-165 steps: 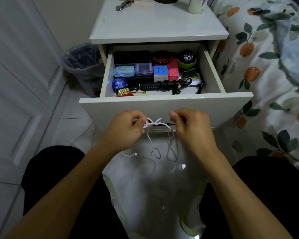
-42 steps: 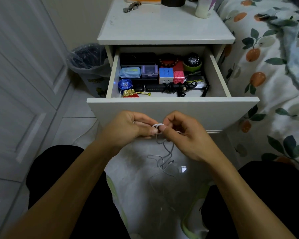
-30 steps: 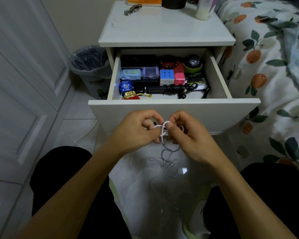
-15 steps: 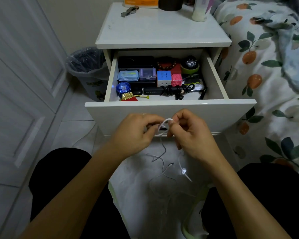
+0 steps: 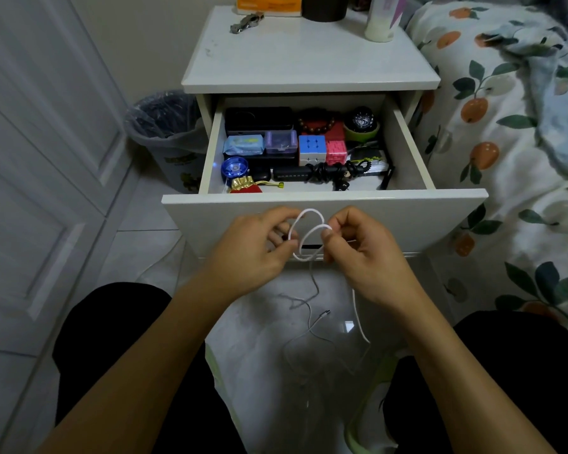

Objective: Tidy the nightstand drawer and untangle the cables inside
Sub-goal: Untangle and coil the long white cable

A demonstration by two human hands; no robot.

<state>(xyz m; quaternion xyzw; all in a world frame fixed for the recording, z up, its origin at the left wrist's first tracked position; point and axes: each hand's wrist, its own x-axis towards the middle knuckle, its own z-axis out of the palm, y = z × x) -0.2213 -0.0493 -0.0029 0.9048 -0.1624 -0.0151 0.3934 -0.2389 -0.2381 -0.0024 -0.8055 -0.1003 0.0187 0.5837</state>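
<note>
No lettering is legible anywhere — labels and packaging too blurred.

Nightstand (image 5: 309,65) top: smooth white laminate w/ slight sheen. White cable (image 5: 309,237) looks like smooth plastic; floor tiles (image 5: 269,316) glossy. Bedspread (image 5: 505,132) soft matt cloth, bin liner (image 5: 164,109) crinkly shiny plastic.

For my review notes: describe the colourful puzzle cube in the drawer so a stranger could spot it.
Look into the open drawer of the white nightstand. In its middle sits the puzzle cube, between a translucent purple box and a pink cube. Only it has a blue top of small squares on a white body.
</note>
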